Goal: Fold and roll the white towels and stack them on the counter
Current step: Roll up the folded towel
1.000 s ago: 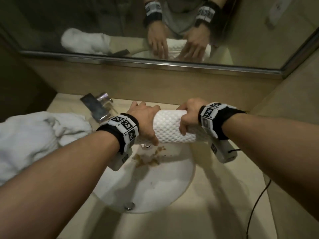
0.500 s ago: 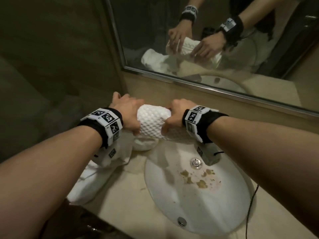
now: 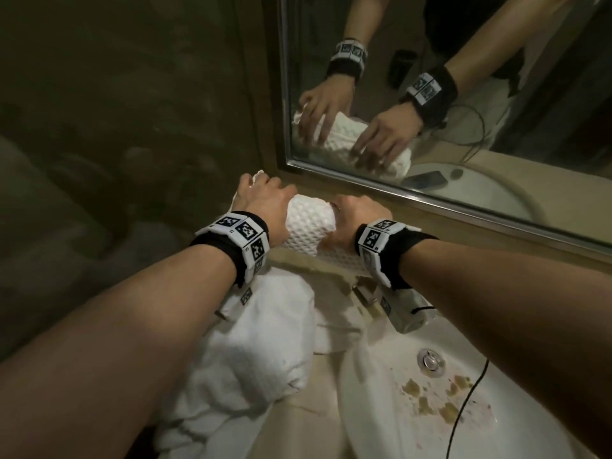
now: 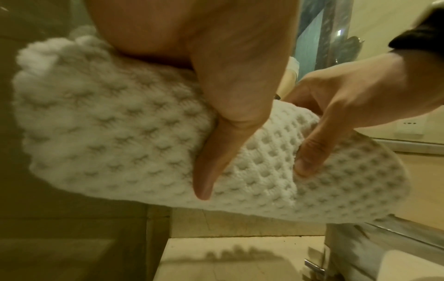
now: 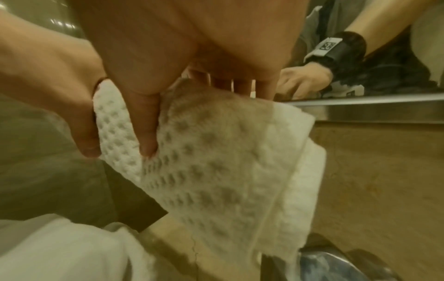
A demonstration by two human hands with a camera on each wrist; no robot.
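A rolled white waffle-weave towel (image 3: pixel 309 226) is held in the air above the back left corner of the counter (image 3: pixel 298 422), close under the mirror. My left hand (image 3: pixel 261 202) grips its left end, thumb underneath and fingers over the top. My right hand (image 3: pixel 356 217) grips the right part, its thumb pressed into the roll (image 4: pixel 259 171). In the right wrist view the roll's (image 5: pixel 216 161) layered end shows. A heap of loose white towels (image 3: pixel 261 352) lies on the counter below my left forearm.
The white sink basin (image 3: pixel 381 409) with brown stains and a drain (image 3: pixel 429 358) sits to the right. A chrome faucet (image 3: pixel 362 293) stands under my right wrist. The mirror (image 3: pixel 463 94) runs along the back wall; a dark wall closes the left side. A black cable (image 3: pixel 463 412) crosses the basin.
Both hands carried the rolled towel from over the sink leftward and back toward the corner beside the mirror. The grip on the roll has stayed the same.
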